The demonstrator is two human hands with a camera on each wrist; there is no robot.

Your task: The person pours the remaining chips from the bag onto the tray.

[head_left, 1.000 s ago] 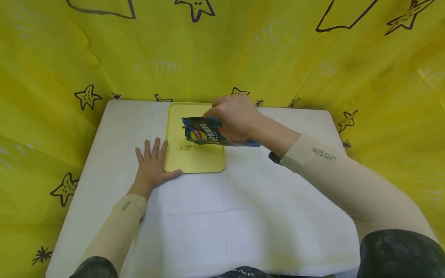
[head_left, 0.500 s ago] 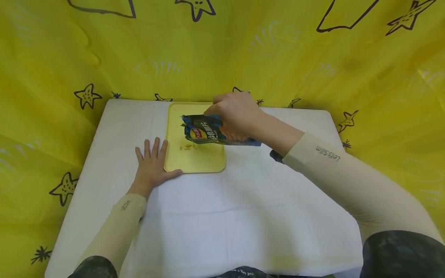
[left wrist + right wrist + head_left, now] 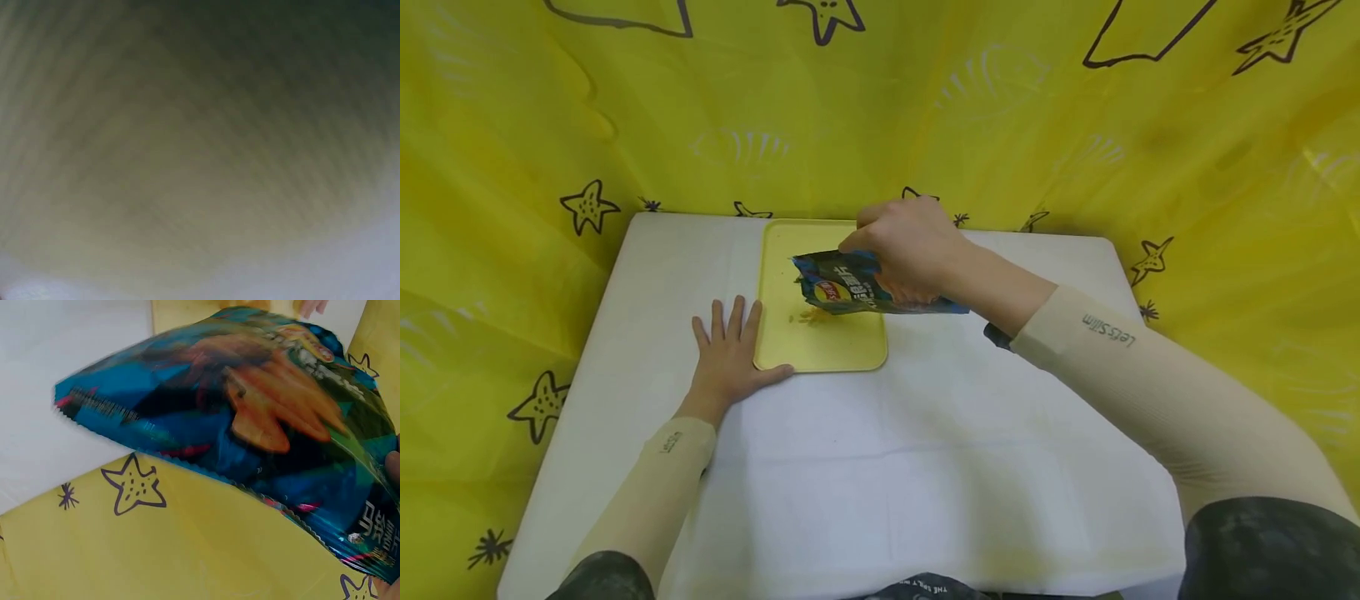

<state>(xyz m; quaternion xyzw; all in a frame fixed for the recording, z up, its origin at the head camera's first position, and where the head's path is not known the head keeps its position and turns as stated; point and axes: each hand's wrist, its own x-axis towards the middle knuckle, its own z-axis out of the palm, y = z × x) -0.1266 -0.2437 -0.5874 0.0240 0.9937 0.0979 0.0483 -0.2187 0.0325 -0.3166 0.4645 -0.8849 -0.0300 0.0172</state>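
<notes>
My right hand (image 3: 910, 246) grips a dark blue snack bag (image 3: 842, 283) by its upper edge. The bag lies on its side over the yellow tray (image 3: 842, 354), its torn end toward the left. Below that end, a small heap of light brown snack pieces (image 3: 811, 317) lies on the tray. Seen in the right wrist view, the snack bag (image 3: 250, 412) carries a picture of orange-brown pieces. My left hand (image 3: 726, 358) rests flat with fingers spread, its thumb along the tray's near left corner. Only blurred sleeve fabric (image 3: 187, 156) fills most of the left wrist view.
The white table (image 3: 940, 475) extends around the tray. Behind it hangs a yellow curtain (image 3: 865, 125) with dark starfish drawings, close to the tray's far edge. A dark printed garment (image 3: 925, 587) shows at the near table edge.
More snack pieces lie on the tray below the bag's torn end. The bag has shifted slightly to the right in my right hand's grip. My left hand has stayed in place.
</notes>
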